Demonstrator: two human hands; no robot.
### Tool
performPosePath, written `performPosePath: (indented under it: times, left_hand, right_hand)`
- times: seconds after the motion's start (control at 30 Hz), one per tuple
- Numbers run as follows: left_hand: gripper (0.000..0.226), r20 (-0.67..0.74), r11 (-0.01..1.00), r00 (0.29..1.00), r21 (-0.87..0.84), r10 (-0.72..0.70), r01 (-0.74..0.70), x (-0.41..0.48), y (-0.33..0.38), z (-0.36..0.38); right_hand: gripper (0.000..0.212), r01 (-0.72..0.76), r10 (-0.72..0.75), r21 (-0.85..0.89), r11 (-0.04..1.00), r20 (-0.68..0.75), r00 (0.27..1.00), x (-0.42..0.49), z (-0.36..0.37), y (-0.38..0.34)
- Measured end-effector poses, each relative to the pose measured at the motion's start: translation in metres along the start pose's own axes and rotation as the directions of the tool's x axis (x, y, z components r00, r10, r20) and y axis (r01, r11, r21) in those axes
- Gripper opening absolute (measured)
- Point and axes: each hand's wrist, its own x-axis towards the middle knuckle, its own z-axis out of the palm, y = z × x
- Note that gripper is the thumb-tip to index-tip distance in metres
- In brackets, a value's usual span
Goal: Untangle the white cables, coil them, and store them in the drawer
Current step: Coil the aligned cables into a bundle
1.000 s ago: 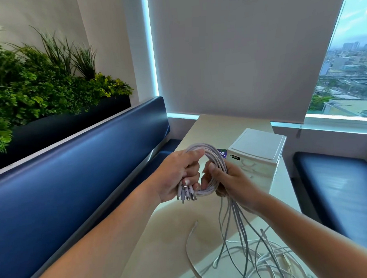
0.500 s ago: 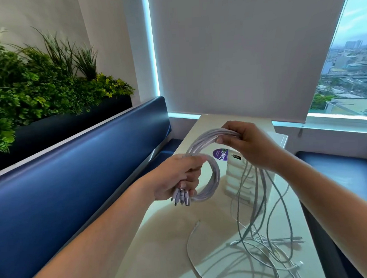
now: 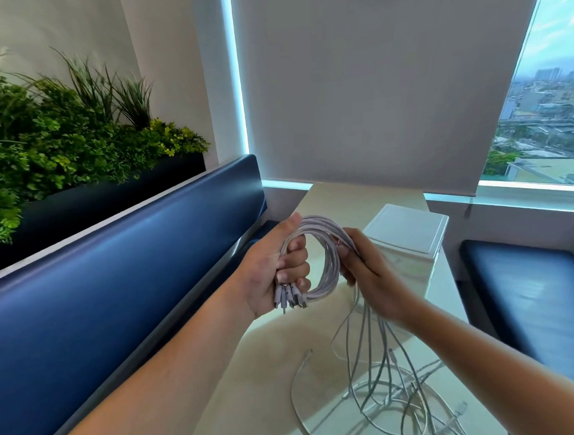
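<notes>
The left hand (image 3: 271, 274) is clenched round the left side of the coil of white cables (image 3: 329, 264). Its fingers (image 3: 297, 261) pass through the loop, and the thumb lies on top of the strands. Just below these fingers a bunch of plugs (image 3: 291, 297) hangs out (the ends of the cables, held together). The right hand (image 3: 372, 276) grasps the right side of the same coil, with its fingers curled round the strands. From under the right fingers the loose strands (image 3: 374, 355) fall down to the table (image 3: 253, 383) and lie there in a tangle. Behind the right fingers, on the table, stands the white drawer unit (image 3: 408, 238).
</notes>
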Motion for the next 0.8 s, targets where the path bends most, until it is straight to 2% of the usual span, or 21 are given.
performPosePath:
  times: [0.1, 0.2, 0.27, 0.4, 0.53, 0.63, 0.8]
  left_hand:
    - [0.041, -0.021, 0.998, 0.999, -0.033, 0.043, -0.044, 0.001, -0.001, 0.002]
    - [0.041, -0.037, 0.995, 0.996, -0.059, 0.082, -0.084, 0.003, 0.000, 0.007]
    - [0.042, -0.058, 0.992, 0.993, -0.067, 0.104, -0.108, 0.005, 0.000, 0.010]
    - [0.047, -0.115, 0.983, 0.984, -0.108, 0.138, -0.151, 0.011, -0.003, 0.014]
    - [0.050, -0.182, 0.966, 0.970, -0.171, 0.161, -0.193, 0.017, -0.010, 0.015]
    - [0.051, -0.269, 0.956, 0.940, -0.147, 0.208, -0.254, 0.020, -0.014, 0.016]
    - [0.048, -0.304, 0.944, 0.916, -0.117, 0.263, -0.310, 0.021, -0.021, 0.021]
  right_hand:
    - [0.022, -0.140, 0.147, 0.287, 0.948, -0.002, 0.989, -0.009, 0.009, -0.005]
    - [0.047, -0.243, 0.254, 0.375, 0.895, 0.020, 0.967, -0.014, 0.017, -0.005]
    - [0.046, -0.291, 0.311, 0.462, 0.838, 0.034, 0.950, -0.016, 0.022, -0.007]
    - [0.040, -0.348, 0.345, 0.671, 0.655, 0.144, 0.927, -0.018, 0.031, -0.015]
    - [0.035, -0.361, 0.422, 0.733, 0.577, 0.111, 0.900, -0.016, 0.037, -0.017]
    - [0.038, -0.361, 0.508, 0.779, 0.512, 0.064, 0.859, -0.012, 0.041, -0.022]
    - [0.042, -0.322, 0.546, 0.747, 0.582, -0.065, 0.836, -0.006, 0.042, -0.026]
